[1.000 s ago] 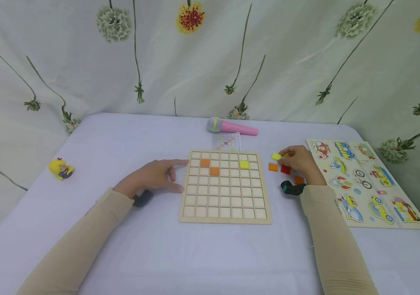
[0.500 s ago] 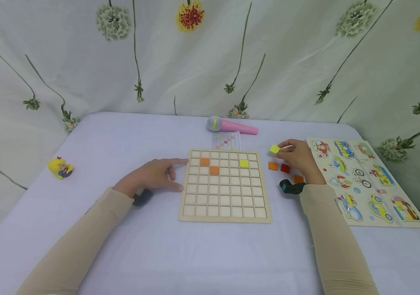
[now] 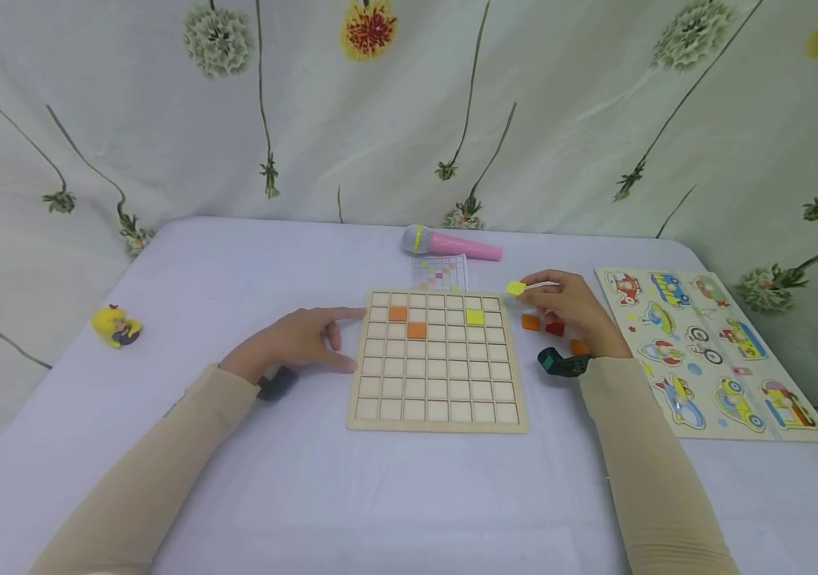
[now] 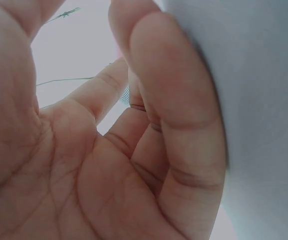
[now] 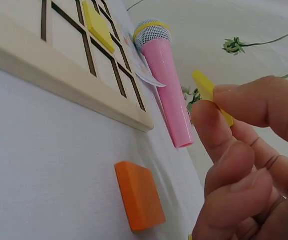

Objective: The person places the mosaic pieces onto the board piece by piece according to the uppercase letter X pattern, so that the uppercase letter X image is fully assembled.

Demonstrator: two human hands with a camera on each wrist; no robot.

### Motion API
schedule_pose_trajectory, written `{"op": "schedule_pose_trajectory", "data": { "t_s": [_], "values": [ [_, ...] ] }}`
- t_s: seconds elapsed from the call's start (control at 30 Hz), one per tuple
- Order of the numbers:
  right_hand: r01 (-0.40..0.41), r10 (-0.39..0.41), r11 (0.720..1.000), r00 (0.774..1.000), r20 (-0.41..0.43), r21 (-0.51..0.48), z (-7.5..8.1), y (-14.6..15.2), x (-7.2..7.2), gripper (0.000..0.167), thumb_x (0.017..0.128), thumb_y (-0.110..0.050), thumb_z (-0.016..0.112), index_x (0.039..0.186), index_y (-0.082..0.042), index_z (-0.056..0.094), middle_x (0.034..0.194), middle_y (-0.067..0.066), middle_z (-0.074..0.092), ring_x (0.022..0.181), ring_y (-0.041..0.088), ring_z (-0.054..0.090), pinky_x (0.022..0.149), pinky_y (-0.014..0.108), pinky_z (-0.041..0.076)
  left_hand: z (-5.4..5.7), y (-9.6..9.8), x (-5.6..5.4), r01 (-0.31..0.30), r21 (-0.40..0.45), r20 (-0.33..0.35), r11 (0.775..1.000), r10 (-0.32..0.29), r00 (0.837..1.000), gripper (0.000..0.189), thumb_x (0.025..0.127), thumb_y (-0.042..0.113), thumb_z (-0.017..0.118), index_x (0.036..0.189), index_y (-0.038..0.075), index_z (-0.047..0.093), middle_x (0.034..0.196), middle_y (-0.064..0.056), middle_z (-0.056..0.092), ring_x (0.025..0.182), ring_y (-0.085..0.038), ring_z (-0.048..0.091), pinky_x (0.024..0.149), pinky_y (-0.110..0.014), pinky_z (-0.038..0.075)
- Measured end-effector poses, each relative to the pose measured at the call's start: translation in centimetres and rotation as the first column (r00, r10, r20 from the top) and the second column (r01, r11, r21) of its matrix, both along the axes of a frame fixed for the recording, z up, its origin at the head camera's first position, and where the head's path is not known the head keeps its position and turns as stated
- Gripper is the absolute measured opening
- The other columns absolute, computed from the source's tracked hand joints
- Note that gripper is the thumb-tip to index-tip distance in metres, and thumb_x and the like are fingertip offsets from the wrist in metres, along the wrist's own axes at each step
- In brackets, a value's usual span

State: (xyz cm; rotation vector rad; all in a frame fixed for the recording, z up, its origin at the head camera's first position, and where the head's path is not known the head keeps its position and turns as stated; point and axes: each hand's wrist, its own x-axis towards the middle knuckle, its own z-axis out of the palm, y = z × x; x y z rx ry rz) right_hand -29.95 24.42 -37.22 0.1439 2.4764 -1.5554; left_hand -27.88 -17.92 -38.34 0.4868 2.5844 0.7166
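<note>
Head view: a smooth white worktop fills the lower part of the scene, its far edge meeting a pale cloth printed with long-stemmed flowers, which also runs down both sides. On the worktop's middle lies a wooden board of square cells; two orange tiles and a second yellow tile sit in it. Beige-sleeved, the left hand has thumb and forefinger spread apart, tips at the board's left edge. The right hand pinches a yellow tile between thumb and fingers, raised just beside the board's far right corner. Beneath and near that hand lie a red tile and two loose orange ones. Beyond the board are a small card and a pink microphone; a picture puzzle lies far right, a yellow-haired figurine far left.
</note>
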Motion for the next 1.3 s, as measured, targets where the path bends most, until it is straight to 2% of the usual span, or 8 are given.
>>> {"op": "schedule_pose_trajectory", "data": {
  "t_s": [0.23,0.43,0.5,0.7,1.0,1.2,1.3],
  "values": [
    [-0.073,0.073,0.997,0.997,0.024,-0.007,0.4,-1.0,0.2,0.047,0.101,-0.019,0.077,0.142,-0.001,0.062,0.072,-0.002,0.058,0.064,0.015,0.046,0.062,0.027,0.039,0.0,0.0,0.0,-0.002,-0.003,-0.003,1.000,0.002,1.000,0.093,0.089,0.032,0.091,0.167,0.015,0.043,0.101,-0.005,0.064,0.077,-0.020,0.053,0.072,-0.034,0.045],
    [-0.134,0.134,0.991,0.990,0.048,-0.008,0.6,-2.1,0.2,0.045,0.099,-0.016,0.079,0.138,0.000,0.063,0.079,-0.005,0.068,0.061,0.014,0.045,0.060,0.028,0.037,0.0,0.0,0.0,0.001,0.000,0.000,1.000,-0.001,1.000,0.093,0.089,0.031,0.090,0.167,0.014,0.043,0.101,-0.006,0.064,0.075,-0.020,0.052,0.071,-0.034,0.045],
    [-0.165,0.165,0.986,0.986,0.039,-0.010,0.6,-2.4,0.2,0.044,0.099,-0.014,0.079,0.137,0.001,0.064,0.080,-0.004,0.069,0.060,0.014,0.044,0.059,0.028,0.035,0.0,0.0,0.0,0.001,0.000,0.000,1.000,-0.001,1.000,0.093,0.089,0.032,0.090,0.167,0.015,0.043,0.101,-0.006,0.064,0.075,-0.019,0.052,0.071,-0.034,0.045],
    [-0.259,0.259,0.966,0.966,0.002,0.002,0.5,-3.2,0.3,0.039,0.097,-0.012,0.079,0.131,0.004,0.067,0.068,-0.001,0.060,0.057,0.012,0.041,0.054,0.027,0.029,-0.1,0.0,0.0,-0.003,-0.004,0.000,1.000,0.003,1.000,0.093,0.089,0.032,0.091,0.167,0.015,0.044,0.101,-0.005,0.064,0.076,-0.020,0.052,0.071,-0.034,0.045],
    [-0.326,0.326,0.945,0.946,0.007,0.012,0.1,-4.2,0.2,0.033,0.096,-0.007,0.080,0.124,0.005,0.069,0.076,0.000,0.071,0.060,0.012,0.044,0.059,0.027,0.035,0.0,0.1,0.1,-0.009,-0.004,0.002,1.000,0.009,1.000,0.093,0.089,0.031,0.091,0.167,0.015,0.044,0.101,-0.006,0.063,0.076,-0.020,0.052,0.071,-0.034,0.045],
    [-0.382,0.382,0.923,0.924,0.018,0.043,0.1,-5.1,0.4,0.030,0.096,-0.005,0.078,0.123,0.005,0.069,0.082,0.000,0.076,0.058,0.010,0.047,0.058,0.026,0.039,-0.1,0.1,0.0,-0.015,-0.003,0.003,1.000,0.015,1.000,0.093,0.089,0.032,0.091,0.167,0.016,0.043,0.102,-0.006,0.063,0.076,-0.020,0.053,0.071,-0.034,0.046],
    [-0.415,0.416,0.907,0.909,0.010,0.062,0.1,-5.5,0.4,0.029,0.096,-0.004,0.078,0.122,0.005,0.070,0.079,-0.002,0.073,0.060,0.010,0.047,0.059,0.025,0.038,-0.1,0.0,0.0,-0.017,-0.002,0.004,1.000,0.017,1.000,0.093,0.089,0.032,0.091,0.167,0.017,0.043,0.102,-0.006,0.064,0.076,-0.020,0.053,0.071,-0.034,0.046]
  ]
}}
